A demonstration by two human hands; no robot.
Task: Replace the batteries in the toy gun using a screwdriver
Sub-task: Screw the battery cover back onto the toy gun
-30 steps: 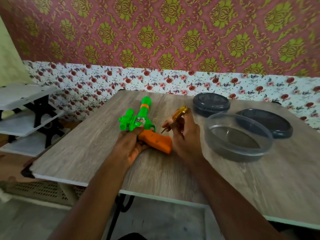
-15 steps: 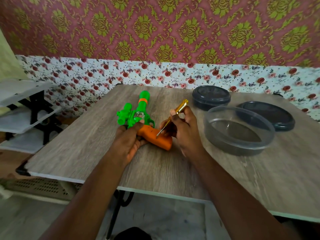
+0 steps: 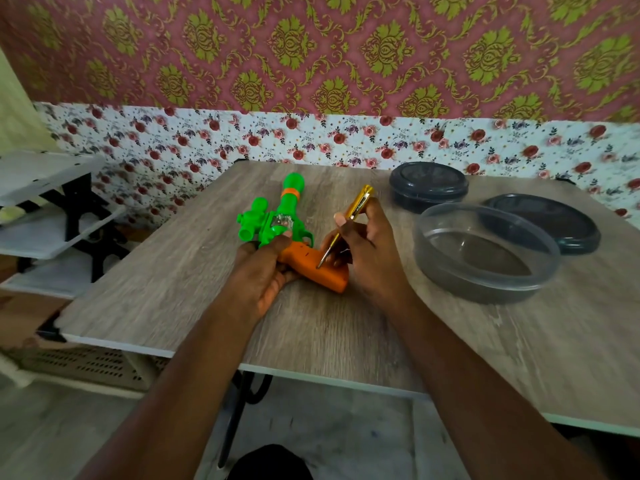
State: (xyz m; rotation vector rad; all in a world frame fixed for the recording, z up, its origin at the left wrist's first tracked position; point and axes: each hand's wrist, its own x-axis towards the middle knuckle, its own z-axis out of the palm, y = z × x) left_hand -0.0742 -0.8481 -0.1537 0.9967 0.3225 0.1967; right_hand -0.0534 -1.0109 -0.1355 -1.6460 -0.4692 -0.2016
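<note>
Toy gun (image 3: 277, 223) lies flat on the wooden table (image 3: 346, 323), green barrel pointing away, orange grip (image 3: 317, 271) toward the person. Left hand (image 3: 261, 271) grasps the gun where body meets grip. Right hand (image 3: 369, 261) pinches a yellow-handled screwdriver (image 3: 346, 223), tilted, tip on the grip's side. Right of that: clear round tub (image 3: 485, 254), a dark lidded tub (image 3: 428, 185) and a dark lid (image 3: 543, 223) behind it.

A single head-worn wide-angle view is aimed forward and down; the tabletop (image 3: 311, 327) is seen closely at centre frame, the wall across the top.
</note>
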